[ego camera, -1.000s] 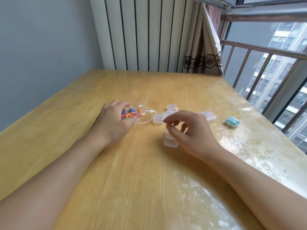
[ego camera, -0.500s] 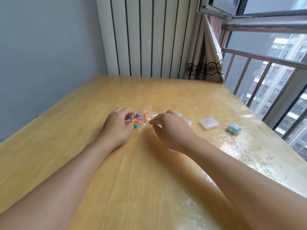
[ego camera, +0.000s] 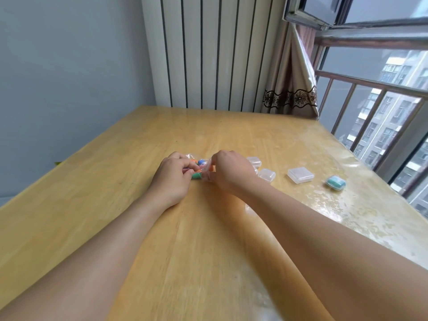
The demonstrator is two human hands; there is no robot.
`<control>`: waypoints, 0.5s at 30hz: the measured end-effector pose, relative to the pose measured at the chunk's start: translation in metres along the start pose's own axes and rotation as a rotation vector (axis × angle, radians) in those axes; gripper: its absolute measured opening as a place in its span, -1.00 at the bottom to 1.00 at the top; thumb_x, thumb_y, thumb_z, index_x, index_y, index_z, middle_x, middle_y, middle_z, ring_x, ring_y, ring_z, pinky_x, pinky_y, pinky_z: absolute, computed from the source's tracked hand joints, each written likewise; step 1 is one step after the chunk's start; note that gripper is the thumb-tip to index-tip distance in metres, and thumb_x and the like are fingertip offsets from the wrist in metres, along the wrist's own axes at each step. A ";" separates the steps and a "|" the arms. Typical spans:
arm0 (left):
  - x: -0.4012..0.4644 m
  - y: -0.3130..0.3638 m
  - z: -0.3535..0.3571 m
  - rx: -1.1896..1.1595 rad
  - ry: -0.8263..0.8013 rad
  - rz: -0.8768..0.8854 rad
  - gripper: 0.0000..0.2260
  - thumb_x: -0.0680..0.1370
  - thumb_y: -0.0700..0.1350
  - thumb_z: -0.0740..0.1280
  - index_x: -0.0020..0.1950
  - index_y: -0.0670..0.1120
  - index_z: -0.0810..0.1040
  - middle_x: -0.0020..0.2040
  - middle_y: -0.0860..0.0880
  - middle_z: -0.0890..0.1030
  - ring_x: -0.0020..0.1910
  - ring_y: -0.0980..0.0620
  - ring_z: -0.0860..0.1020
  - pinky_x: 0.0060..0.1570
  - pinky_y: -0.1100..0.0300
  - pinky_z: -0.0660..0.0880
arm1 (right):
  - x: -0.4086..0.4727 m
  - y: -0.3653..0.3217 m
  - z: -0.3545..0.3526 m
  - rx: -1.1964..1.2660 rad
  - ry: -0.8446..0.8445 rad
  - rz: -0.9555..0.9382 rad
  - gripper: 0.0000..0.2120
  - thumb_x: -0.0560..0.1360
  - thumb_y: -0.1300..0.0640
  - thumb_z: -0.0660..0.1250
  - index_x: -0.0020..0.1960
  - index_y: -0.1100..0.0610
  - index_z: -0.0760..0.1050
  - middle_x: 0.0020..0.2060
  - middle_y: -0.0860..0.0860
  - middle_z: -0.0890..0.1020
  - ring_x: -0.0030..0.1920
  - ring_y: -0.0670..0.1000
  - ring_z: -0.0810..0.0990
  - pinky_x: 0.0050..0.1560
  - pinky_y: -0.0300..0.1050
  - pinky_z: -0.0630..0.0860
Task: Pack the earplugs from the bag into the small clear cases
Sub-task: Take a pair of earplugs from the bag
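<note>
A small clear bag (ego camera: 201, 168) of coloured earplugs lies on the wooden table (ego camera: 208, 239), between my two hands. My left hand (ego camera: 173, 174) grips its left part, fingers curled over the earplugs. My right hand (ego camera: 229, 170) pinches the bag's right edge. Small clear cases lie to the right: one (ego camera: 254, 161) just past my right hand, one (ego camera: 267, 175) beside my right wrist, a wider one (ego camera: 300, 175) farther right. A case holding teal earplugs (ego camera: 335, 182) sits near the window edge. Most of the bag is hidden by my fingers.
The table meets a grey wall at the left and a white ribbed panel (ego camera: 208, 54) at the back. A curtain (ego camera: 290, 89) and a railed window (ego camera: 379, 107) run along the table's right edge.
My right hand has moved left from the clear cases to the bag and taken hold of its right edge. My left hand has stayed on the bag. The view has tilted up.
</note>
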State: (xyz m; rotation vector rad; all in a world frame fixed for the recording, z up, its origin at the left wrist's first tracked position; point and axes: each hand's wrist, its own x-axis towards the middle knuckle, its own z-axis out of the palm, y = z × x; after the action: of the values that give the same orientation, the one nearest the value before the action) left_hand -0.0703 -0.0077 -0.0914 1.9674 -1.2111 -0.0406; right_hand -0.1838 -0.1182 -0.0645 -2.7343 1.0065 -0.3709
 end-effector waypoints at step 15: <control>-0.001 0.002 -0.001 -0.026 0.027 -0.049 -0.90 0.58 -0.17 0.38 -0.06 -0.05 0.69 0.04 0.08 0.53 -0.08 0.17 0.58 0.02 0.25 0.47 | 0.002 0.009 -0.008 0.190 -0.016 -0.034 -0.76 0.46 -0.03 0.51 -0.02 0.14 0.67 -0.12 0.07 0.70 -0.12 0.10 0.66 -0.15 -0.02 0.61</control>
State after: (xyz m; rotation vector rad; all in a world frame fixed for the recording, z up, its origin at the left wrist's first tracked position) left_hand -0.0723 -0.0070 -0.0898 1.9689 -1.1397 -0.0551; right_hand -0.1903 -0.1266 -0.0595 -2.5826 0.8742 -0.4264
